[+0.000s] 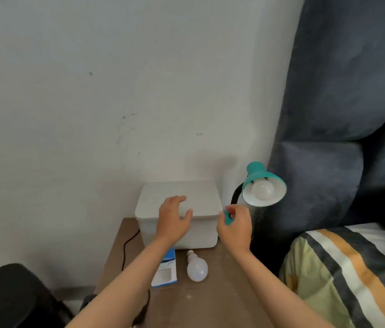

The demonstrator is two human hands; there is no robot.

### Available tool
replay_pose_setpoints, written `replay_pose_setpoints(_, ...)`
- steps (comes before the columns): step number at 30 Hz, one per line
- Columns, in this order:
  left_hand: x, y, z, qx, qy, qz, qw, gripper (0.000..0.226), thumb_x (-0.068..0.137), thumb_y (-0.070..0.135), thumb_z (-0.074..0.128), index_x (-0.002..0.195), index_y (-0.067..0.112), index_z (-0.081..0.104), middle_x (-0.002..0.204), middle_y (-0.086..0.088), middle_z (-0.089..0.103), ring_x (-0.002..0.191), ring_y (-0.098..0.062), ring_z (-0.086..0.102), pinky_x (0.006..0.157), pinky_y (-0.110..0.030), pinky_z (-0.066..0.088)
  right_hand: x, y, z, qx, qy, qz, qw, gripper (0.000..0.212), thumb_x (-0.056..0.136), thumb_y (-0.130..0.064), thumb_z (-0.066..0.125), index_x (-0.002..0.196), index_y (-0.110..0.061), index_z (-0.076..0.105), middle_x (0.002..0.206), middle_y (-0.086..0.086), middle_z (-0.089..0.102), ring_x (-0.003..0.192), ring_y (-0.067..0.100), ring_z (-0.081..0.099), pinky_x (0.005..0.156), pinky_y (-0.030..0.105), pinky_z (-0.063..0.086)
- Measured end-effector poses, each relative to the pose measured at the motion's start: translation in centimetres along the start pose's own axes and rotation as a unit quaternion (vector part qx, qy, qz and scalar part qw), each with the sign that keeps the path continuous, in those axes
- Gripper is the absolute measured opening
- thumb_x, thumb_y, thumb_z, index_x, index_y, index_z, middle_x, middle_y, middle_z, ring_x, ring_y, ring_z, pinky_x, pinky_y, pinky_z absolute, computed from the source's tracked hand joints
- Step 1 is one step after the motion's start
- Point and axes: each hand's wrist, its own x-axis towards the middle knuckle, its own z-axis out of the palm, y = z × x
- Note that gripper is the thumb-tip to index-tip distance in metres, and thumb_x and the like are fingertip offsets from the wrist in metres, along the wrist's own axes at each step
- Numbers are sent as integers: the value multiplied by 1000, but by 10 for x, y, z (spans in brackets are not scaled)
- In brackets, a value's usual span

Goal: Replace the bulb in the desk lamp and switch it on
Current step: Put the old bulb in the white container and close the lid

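Note:
A teal desk lamp (261, 178) stands at the right rear of the small brown table (224, 294), its shade facing me with a white bulb (263, 190) screwed inside, unlit. My right hand (235, 227) is at the lamp's teal base (227, 216), fingers pinched around it; part of the base is hidden by my fingers. A loose white bulb (197, 267) lies on the table beside a blue and white bulb box (166, 272). My left hand (173, 217) hovers open over the white lidded box (201, 197), holding nothing.
A black cable (125, 247) runs down the table's left edge. A dark stool (11, 294) sits at lower left. A grey padded headboard (343, 114) and a striped pillow (343, 268) lie to the right. The wall is just behind.

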Motion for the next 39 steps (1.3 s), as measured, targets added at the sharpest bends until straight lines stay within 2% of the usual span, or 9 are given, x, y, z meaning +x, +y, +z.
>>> replay_pose_setpoints(3,5,-29,-19,100,18,-58,993,63,79,48,63,133,20,43,144,-14,33,136,-31,28,114,-46,21,7,-4,17,-30,-116,10,993,56,75,-35,74,122,-13,52,119,9,53,114,26,49,94,31,41)
replay_pose_setpoints(5,9,-44,-32,144,2,-105,984,86,74,63,60,141,21,29,150,-17,22,140,-34,18,115,-48,16,15,-5,24,-65,-188,17,980,86,67,-51,75,137,-19,38,138,10,38,130,26,36,105,35,35)
replay_pose_setpoints(8,20,-69,-49,146,-50,-143,978,113,58,79,60,144,18,19,149,-18,26,138,-36,23,113,-51,22,31,-3,31,-91,-264,50,959,116,54,-64,78,147,-24,21,152,11,19,142,28,19,115,44,27)
replay_pose_setpoints(10,28,-83,-57,105,-70,-138,982,119,43,86,61,138,23,27,141,-9,41,131,-28,38,107,-51,34,40,-2,37,-97,-301,70,946,124,47,-66,79,147,-22,20,151,11,22,140,27,24,114,45,29)
replay_pose_setpoints(15,35,-92,-65,30,-98,-100,990,102,42,72,73,126,25,40,126,1,54,116,-17,51,96,-44,48,46,-3,43,-115,-307,56,943,87,49,-59,83,117,-17,48,123,7,42,115,22,43,96,32,41)
replay_pose_setpoints(20,35,-99,-64,15,-102,-120,987,102,39,74,73,122,22,43,122,-5,54,109,-20,54,92,-44,51,42,-1,45,-102,-302,48,947,72,51,-59,81,103,-22,49,127,10,40,121,25,38,103,38,40)
replay_pose_setpoints(31,27,-86,-76,18,-84,-118,989,84,59,53,78,124,15,42,125,-9,49,114,-23,49,95,-38,47,35,-10,47,-74,-286,32,955,82,53,-64,77,117,-20,53,136,11,37,130,27,32,109,44,36)
replay_pose_setpoints(34,26,-85,-74,52,-81,-118,988,75,70,45,76,126,12,39,126,-11,43,114,-23,47,88,-27,40,34,-9,49,-84,-288,33,953,95,50,-73,70,125,-19,48,142,13,33,136,29,25,111,47,33)
replay_pose_setpoints(39,26,-84,-77,81,-68,-91,990,72,74,53,68,125,14,37,126,-10,43,107,-24,52,84,-30,45,28,0,52,-116,-294,25,948,110,50,-92,47,135,-21,37,142,12,32,137,30,25,109,50,36)
